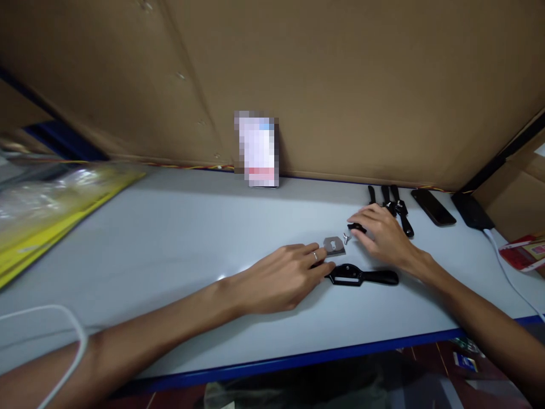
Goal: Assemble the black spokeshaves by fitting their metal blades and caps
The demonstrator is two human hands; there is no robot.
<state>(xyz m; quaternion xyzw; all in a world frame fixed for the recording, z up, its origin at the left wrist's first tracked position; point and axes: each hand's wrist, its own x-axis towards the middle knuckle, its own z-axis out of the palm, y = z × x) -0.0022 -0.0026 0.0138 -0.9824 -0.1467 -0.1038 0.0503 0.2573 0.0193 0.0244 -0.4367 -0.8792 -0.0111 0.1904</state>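
Observation:
On the table lies a black spokeshave body (pixel 347 275), flat, its right handle bare. My left hand (pixel 293 272), wearing a ring, is closed over its left handle, which the fingers hide. Those fingertips also reach the edge of a grey metal blade (pixel 334 245) with a slot in it. A small silver wing screw (pixel 346 238) sits just right of the blade. My right hand (pixel 381 233) pinches a small black cap piece (pixel 356 227) above the table, beside the screw.
Several black spokeshaves (pixel 406 224) lie behind my right hand. A dark phone (pixel 433 207) and a black box (pixel 472 211) with a white cable are further right. A blurred-out upright screen (pixel 261 150) leans on the cardboard wall. Yellow plastic-wrapped packaging (pixel 63 216) occupies the left.

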